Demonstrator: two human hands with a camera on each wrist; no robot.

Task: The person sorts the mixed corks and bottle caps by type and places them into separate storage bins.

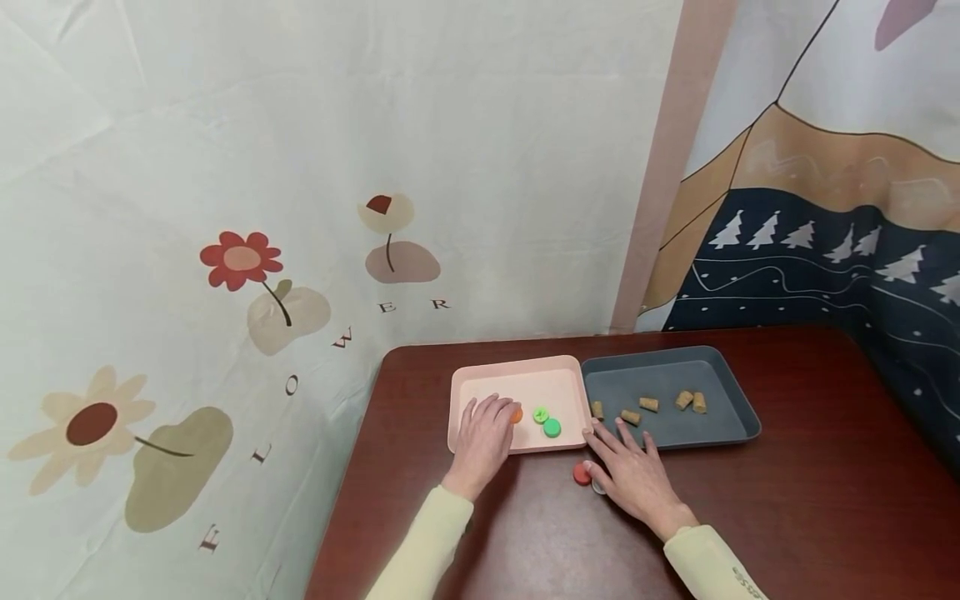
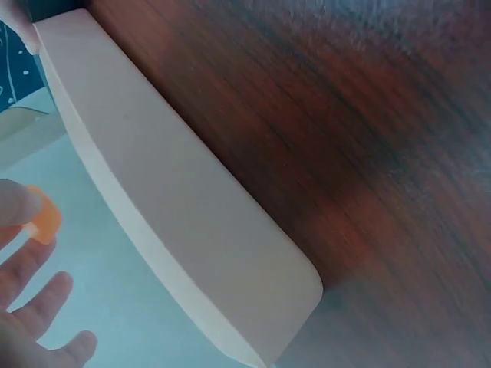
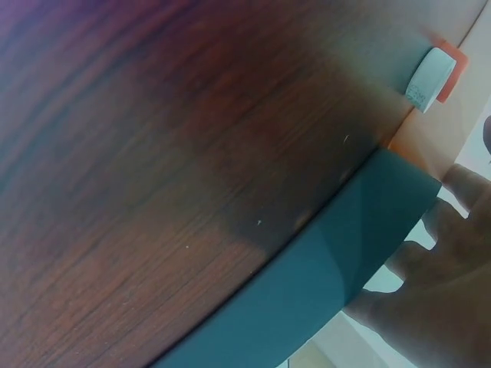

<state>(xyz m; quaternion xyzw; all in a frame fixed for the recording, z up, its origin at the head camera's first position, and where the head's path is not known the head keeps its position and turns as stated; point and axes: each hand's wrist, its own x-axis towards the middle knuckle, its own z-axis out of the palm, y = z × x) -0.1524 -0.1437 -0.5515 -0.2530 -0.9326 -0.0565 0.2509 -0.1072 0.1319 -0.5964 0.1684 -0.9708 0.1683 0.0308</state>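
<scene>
Over the pink tray [image 1: 465, 383], my left hand [image 1: 483, 437] pinches an orange bottle cap [image 2: 46, 217] between thumb and finger, its other fingers spread. A light green cap [image 1: 541, 415] and a darker green cap [image 1: 552, 427] lie in that tray, right of the hand. My right hand [image 1: 637, 479] has its fingers spread at the near edges of both trays, where they meet, and grips nothing. Beside its thumb, on the table, are a red cap [image 1: 582, 473] and a white cap [image 3: 431, 78], partly hidden from the head view.
Right of the pink tray, touching it, stands a dark grey-blue tray [image 1: 720, 429] with several corks [image 1: 648, 405] in it. Both trays stand on a dark red-brown wooden table [image 1: 810, 483]. A printed cloth [image 1: 525, 167] hangs behind the table.
</scene>
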